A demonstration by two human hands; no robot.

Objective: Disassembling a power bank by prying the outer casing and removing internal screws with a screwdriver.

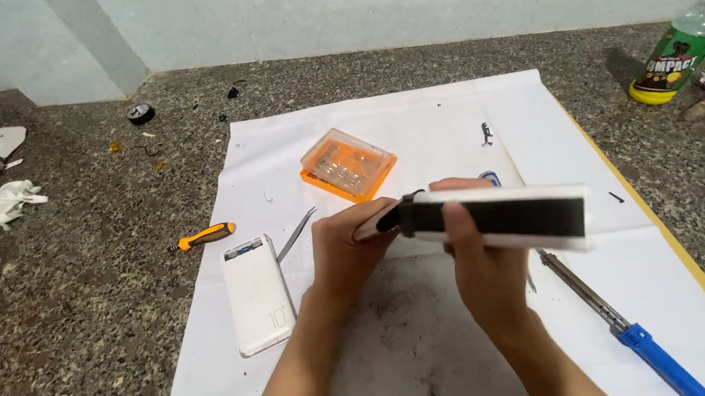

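Surface: speckled stone counter under a white sheet (445, 129).
Left of hands: power bank (258, 294), lying flat, untouched.
Left hand (347, 250): closed on the casing's left end.
Casing (498, 218): white with black face, held above the sheet, long axis left-right.
Right hand (480, 263): clamped on its middle, fingers over the front.
Right: soldering iron (616, 325).

plenty of open white paper sheet (424, 339) below the hands, nothing in the way there. left is tighter: white rectangular power bank (257, 294), metal tweezers (296, 234), orange clear-lidded bit case (347, 165). blue-handled soldering iron (616, 321) blocks the right
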